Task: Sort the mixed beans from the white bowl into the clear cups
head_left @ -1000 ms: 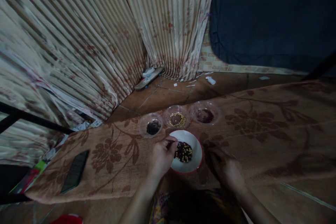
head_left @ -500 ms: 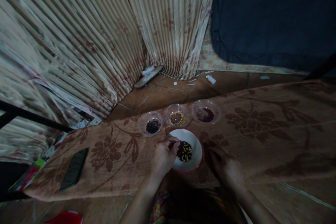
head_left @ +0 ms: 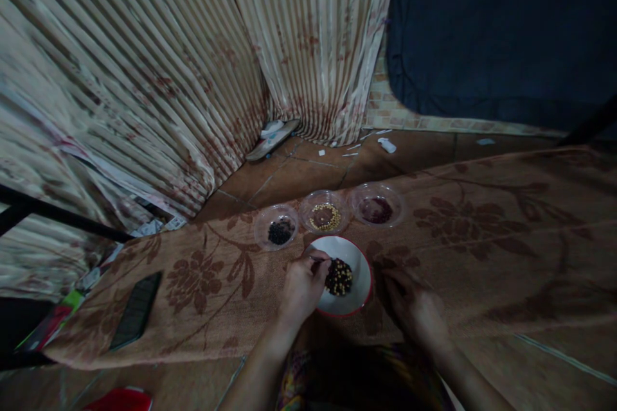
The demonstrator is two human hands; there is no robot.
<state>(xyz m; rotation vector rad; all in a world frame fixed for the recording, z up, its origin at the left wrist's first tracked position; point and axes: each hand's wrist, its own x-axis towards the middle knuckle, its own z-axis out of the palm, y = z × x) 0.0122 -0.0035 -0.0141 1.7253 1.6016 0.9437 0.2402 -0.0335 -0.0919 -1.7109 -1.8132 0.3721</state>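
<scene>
- I see the bowl (head_left: 360, 279) on the desk (head_left: 482, 276), its beans (head_left: 341, 282), dark and yellow mixed, heaped near the middle.
- My left hand (head_left: 303, 286) comes over the rim at 9 o'clock, thumb and fingers pinched together on a thin tool (head_left: 317, 259); I can't tell what kind.
- The tip points toward the heap's 10 o'clock edge. Whether it touches a bean is too small to make out.
- I judge that edge the best place to work: beans there should part easily, while digging into the centre would likely scatter them.
- A light squeeze should do; small, hard beans may roll or spring away under a heavy one.
- My right hand (head_left: 417, 308) is apart from the bowl at 4 o'clock, fingers loosely curled in shadow; I can't tell whether it holds anything. If the bowl slides, I'd brace the 3 o'clock rim with it.
- Beyond the bowl stand the black tub (head_left: 261, 229) at 10 o'clock, the yellow tub (head_left: 306, 209) at 12 and the red tub (head_left: 396, 212) at 1. The black one sits near my left knuckles, so I'd mind that side.
- Light is dim; turning the left wrist slightly would show me more of the tip.
</scene>
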